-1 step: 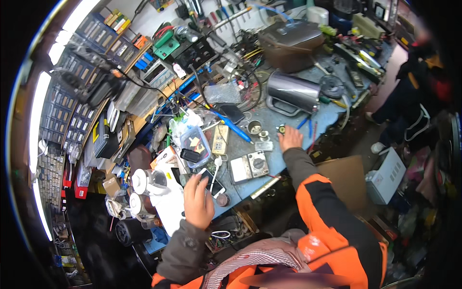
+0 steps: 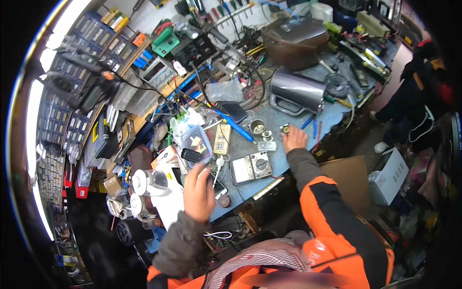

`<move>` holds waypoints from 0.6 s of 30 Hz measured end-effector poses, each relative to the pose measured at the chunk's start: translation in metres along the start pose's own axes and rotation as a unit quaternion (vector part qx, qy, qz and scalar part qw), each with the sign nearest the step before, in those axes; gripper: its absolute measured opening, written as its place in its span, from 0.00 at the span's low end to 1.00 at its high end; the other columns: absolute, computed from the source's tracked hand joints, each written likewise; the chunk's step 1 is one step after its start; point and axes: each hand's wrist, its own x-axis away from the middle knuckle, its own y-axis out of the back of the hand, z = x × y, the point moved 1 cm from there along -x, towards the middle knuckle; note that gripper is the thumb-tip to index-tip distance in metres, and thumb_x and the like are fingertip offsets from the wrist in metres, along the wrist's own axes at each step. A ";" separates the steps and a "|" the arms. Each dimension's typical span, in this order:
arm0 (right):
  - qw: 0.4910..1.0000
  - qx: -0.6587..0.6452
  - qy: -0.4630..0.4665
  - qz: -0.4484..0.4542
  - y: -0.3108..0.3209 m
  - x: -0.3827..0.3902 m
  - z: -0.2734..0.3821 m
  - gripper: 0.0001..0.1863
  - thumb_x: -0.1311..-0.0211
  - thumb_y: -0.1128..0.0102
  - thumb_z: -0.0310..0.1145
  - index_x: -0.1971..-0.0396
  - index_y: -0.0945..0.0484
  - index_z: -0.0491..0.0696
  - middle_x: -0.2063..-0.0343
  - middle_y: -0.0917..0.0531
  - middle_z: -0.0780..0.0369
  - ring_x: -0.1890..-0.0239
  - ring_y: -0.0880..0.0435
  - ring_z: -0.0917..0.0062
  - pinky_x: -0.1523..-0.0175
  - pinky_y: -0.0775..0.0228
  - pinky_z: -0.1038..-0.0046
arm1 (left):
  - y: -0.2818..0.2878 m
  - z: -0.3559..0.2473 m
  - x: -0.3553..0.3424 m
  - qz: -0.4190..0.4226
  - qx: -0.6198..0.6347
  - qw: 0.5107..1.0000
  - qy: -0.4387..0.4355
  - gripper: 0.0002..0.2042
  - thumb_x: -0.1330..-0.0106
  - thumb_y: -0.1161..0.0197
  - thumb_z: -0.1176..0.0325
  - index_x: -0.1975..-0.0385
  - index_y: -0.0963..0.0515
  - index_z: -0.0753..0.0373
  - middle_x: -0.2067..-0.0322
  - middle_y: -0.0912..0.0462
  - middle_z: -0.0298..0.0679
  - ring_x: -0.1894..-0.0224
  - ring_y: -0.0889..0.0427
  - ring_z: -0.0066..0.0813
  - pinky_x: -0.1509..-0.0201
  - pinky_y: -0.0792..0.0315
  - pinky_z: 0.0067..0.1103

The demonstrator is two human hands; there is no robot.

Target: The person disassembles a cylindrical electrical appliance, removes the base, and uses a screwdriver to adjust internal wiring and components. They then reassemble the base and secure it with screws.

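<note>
My left hand (image 2: 198, 196) is raised over the near edge of the bench, its fingers stretched out and nothing in them. Partly behind it lies a phone (image 2: 220, 190), with a white cable's plug end (image 2: 220, 163) close by. On the bench to the right, my right hand (image 2: 295, 139) has its fingertips at a small round dark part (image 2: 286, 129) with a yellowish centre, seemingly pinched between thumb and forefinger. Left of that hand are a small metal cup (image 2: 257, 127) and a clear little box (image 2: 267, 146). An analog multimeter (image 2: 261, 164) with its cover folded open lies nearer me.
A shiny metal kettle body (image 2: 301, 90) lies on its side beyond my right hand. A blue soldering iron (image 2: 236, 127), a power strip (image 2: 222, 139) and a plastic tub (image 2: 198, 139) crowd the middle. Glass-lidded white pots (image 2: 144, 182) stand left. Another person (image 2: 418, 91) is at far right.
My left hand has lifted slightly away from me, its fingertips now farther up over the bench. My right hand stays at the small round part. The whole view has shifted a little.
</note>
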 end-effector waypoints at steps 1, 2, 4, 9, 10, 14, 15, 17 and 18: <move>1.000 0.001 -0.011 0.004 0.002 0.006 0.000 0.30 0.30 0.30 0.52 0.36 0.21 0.49 0.45 0.14 0.57 0.42 0.20 0.58 0.35 0.36 0.50 | -0.010 0.010 -0.045 0.009 -0.003 1.000 -0.013 0.26 0.35 0.37 0.83 0.35 0.23 0.68 0.31 0.23 0.59 0.30 0.24 0.61 0.25 0.30 0.44; 1.000 0.004 -0.013 0.004 0.007 0.002 0.004 0.31 0.31 0.29 0.51 0.36 0.21 0.48 0.46 0.14 0.58 0.43 0.20 0.58 0.36 0.36 0.50 | -0.021 0.027 -0.091 0.011 -0.038 0.998 -0.042 0.28 0.36 0.36 0.82 0.33 0.24 0.68 0.30 0.24 0.58 0.29 0.24 0.61 0.24 0.30 0.43; 1.000 -0.001 0.005 -0.022 0.009 0.004 0.000 0.30 0.32 0.29 0.51 0.38 0.20 0.47 0.48 0.13 0.57 0.44 0.20 0.58 0.37 0.36 0.50 | -0.061 0.070 -0.193 -0.004 -0.107 0.989 -0.098 0.33 0.38 0.37 0.81 0.29 0.28 0.68 0.25 0.29 0.54 0.27 0.27 0.60 0.23 0.31 0.44; 0.999 0.004 0.025 -0.035 0.010 0.000 -0.001 0.27 0.32 0.29 0.48 0.42 0.19 0.46 0.51 0.14 0.56 0.47 0.20 0.55 0.40 0.34 0.50 | -0.149 0.166 -0.385 -0.055 -0.320 0.944 -0.059 0.35 0.30 0.39 0.70 0.20 0.35 0.63 0.17 0.39 0.45 0.16 0.40 0.50 0.17 0.45 0.53; 0.999 0.011 0.026 -0.033 0.013 -0.002 0.001 0.27 0.32 0.29 0.48 0.43 0.19 0.45 0.52 0.14 0.56 0.48 0.20 0.55 0.41 0.34 0.50 | -0.158 0.175 -0.406 -0.064 -0.350 0.934 -0.043 0.32 0.25 0.44 0.68 0.19 0.35 0.62 0.16 0.39 0.44 0.15 0.42 0.49 0.15 0.48 0.54; 0.998 0.007 0.040 -0.054 0.017 -0.001 0.003 0.26 0.35 0.27 0.46 0.44 0.19 0.45 0.54 0.15 0.55 0.50 0.20 0.56 0.42 0.34 0.51 | -0.196 0.195 -0.436 -0.068 -0.457 0.887 -0.015 0.31 0.21 0.50 0.68 0.18 0.37 0.67 0.15 0.41 0.46 0.14 0.43 0.47 0.12 0.54 0.51; 0.998 0.007 0.038 -0.049 0.018 0.000 0.003 0.26 0.35 0.27 0.46 0.44 0.19 0.44 0.54 0.15 0.55 0.50 0.20 0.56 0.42 0.34 0.51 | -0.200 0.194 -0.436 -0.073 -0.441 0.894 -0.004 0.31 0.21 0.51 0.67 0.18 0.37 0.68 0.16 0.40 0.48 0.14 0.43 0.46 0.12 0.54 0.47; 0.998 0.001 0.040 -0.045 0.019 -0.002 0.005 0.26 0.35 0.26 0.46 0.44 0.19 0.44 0.54 0.15 0.55 0.50 0.20 0.56 0.42 0.34 0.52 | -0.209 0.203 -0.437 -0.091 -0.334 0.938 -0.013 0.40 0.32 0.41 0.71 0.18 0.43 0.74 0.16 0.46 0.60 0.14 0.46 0.58 0.11 0.54 0.48; 0.998 -0.002 0.038 -0.040 0.019 -0.002 0.006 0.26 0.35 0.26 0.46 0.44 0.19 0.44 0.54 0.15 0.55 0.50 0.20 0.56 0.42 0.34 0.52 | -0.211 0.200 -0.434 -0.094 -0.321 0.942 -0.009 0.41 0.33 0.41 0.72 0.18 0.43 0.75 0.17 0.45 0.63 0.14 0.46 0.61 0.11 0.54 0.48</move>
